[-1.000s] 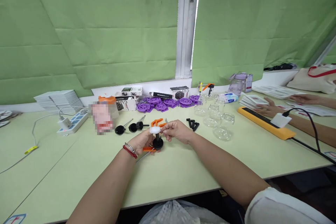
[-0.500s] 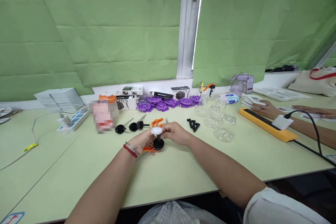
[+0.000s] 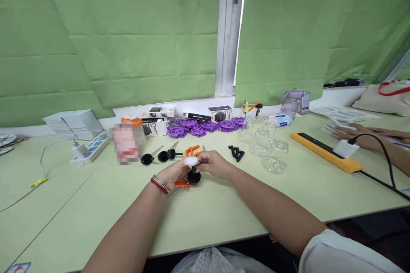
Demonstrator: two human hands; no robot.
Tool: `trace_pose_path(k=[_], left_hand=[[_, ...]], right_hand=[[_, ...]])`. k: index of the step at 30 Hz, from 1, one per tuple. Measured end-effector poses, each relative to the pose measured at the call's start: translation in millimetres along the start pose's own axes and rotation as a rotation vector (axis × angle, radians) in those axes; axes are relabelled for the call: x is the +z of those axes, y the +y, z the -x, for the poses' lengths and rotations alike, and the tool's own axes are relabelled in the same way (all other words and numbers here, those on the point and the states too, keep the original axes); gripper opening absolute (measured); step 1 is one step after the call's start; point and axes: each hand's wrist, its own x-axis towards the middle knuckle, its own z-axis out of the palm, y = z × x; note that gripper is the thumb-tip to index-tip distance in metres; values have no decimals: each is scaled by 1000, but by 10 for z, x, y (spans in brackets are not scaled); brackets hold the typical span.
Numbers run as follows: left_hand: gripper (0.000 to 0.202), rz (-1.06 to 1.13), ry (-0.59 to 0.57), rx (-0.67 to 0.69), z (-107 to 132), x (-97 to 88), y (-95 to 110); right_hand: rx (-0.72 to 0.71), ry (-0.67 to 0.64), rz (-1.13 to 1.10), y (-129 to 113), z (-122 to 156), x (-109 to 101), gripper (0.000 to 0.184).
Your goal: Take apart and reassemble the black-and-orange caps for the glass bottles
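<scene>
My left hand (image 3: 174, 173) and my right hand (image 3: 215, 164) meet over the pale green table (image 3: 224, 209), both closed on one small assembly. It has a black round knob (image 3: 194, 176) low down, a white cap (image 3: 191, 161) on top and an orange piece (image 3: 182, 182) sticking out under my left hand. My right fingers pinch beside the white cap. More orange pieces (image 3: 192, 150) lie just behind it. Two black knobs with metal rods (image 3: 160, 155) lie to the left, and several small black parts (image 3: 236, 152) to the right.
Several clear glass jars (image 3: 267, 147) stand right of my hands. Purple discs (image 3: 205, 126) and small boxes line the back edge. A power strip (image 3: 89, 148) lies at left, a yellow one (image 3: 326, 152) at right. Another person's hands (image 3: 358, 130) rest on papers at far right.
My hands stay closed on the assembly and have barely shifted. The other person's hand at the right has drawn back from the yellow power strip toward the papers.
</scene>
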Motion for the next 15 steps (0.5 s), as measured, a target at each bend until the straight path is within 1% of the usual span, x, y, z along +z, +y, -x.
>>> trace_pose_path(k=[6, 11, 15], left_hand=[[44, -17, 22, -14, -12, -19, -23], [46, -17, 21, 2, -12, -19, -34], [45, -43, 23, 0, 1, 10, -15]], right_hand=[[-64, -3, 56, -26, 5, 7, 15], [-31, -25, 112, -49, -9, -18, 19], [-28, -43, 93, -44, -18, -23, 22]])
